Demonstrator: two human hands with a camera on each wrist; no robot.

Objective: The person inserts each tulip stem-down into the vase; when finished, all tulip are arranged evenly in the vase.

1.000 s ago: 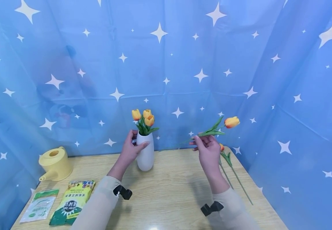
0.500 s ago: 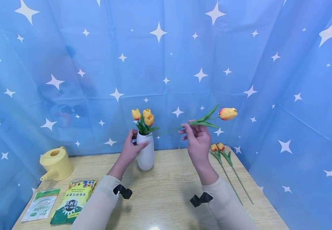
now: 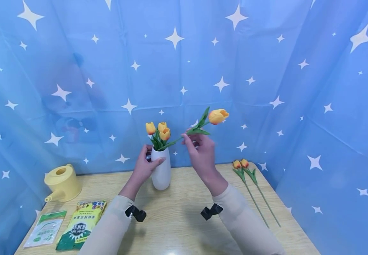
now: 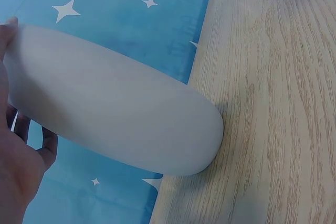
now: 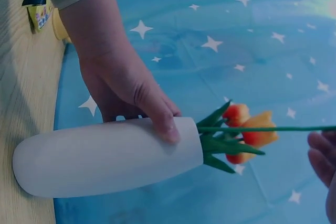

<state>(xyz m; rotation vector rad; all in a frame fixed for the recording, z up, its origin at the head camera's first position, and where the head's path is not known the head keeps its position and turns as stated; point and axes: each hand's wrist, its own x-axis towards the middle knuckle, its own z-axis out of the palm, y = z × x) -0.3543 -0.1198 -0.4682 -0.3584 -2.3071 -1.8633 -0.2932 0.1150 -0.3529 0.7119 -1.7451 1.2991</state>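
Note:
A tall white vase [image 3: 161,173] stands on the table, gripped near its mouth by my left hand [image 3: 144,166], thumb in front and fingers behind. Three yellow-orange tulips [image 3: 165,134] with green leaves rise from it. My right hand [image 3: 202,152] pinches another tulip [image 3: 218,116] by its stem just below the leaves. The bloom leans up to the right, and the stem slants down left to the vase's mouth. In the right wrist view, that green stem [image 5: 294,128] runs along the blooms to the rim. The left wrist view shows the vase's smooth side [image 4: 115,98].
Two more tulips [image 3: 244,163] lie on the table's right side, stems toward the front. At the left are a yellow watering can [image 3: 63,184], a green-and-yellow bag [image 3: 80,225] and a white-and-green packet [image 3: 45,228]. A blue star-patterned curtain [image 3: 158,81] hangs behind the table.
My right hand has moved left and up with the tulip, bringing its stem end to the vase's mouth. My left hand and the vase have stayed in place.

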